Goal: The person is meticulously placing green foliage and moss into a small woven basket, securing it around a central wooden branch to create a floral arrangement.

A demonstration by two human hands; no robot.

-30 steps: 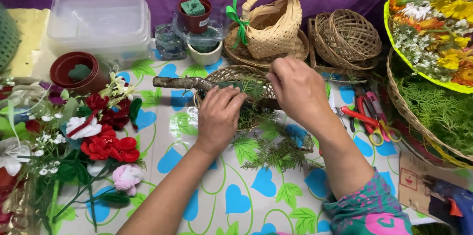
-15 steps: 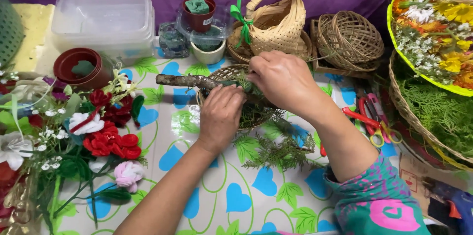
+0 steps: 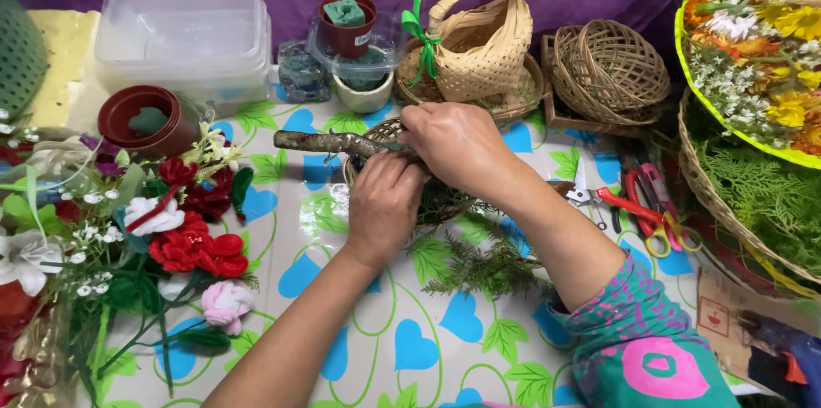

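Your right hand [image 3: 457, 151] pinches the near end of the branch [image 3: 329, 143], whose long axis runs leftward across the small basket [image 3: 389, 130]. Your left hand [image 3: 385, 203] curls over the basket, seemingly gripping greenery [image 3: 479, 267], though fingers hide it.

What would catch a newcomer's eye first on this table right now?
Mid-table, the left hand and right hand meet over a small wicker basket, where a rough branch lies across its rim. Left of them lies a bright heap of red, white and pink flowers. At the far right sits a big basket of green fern sprigs.
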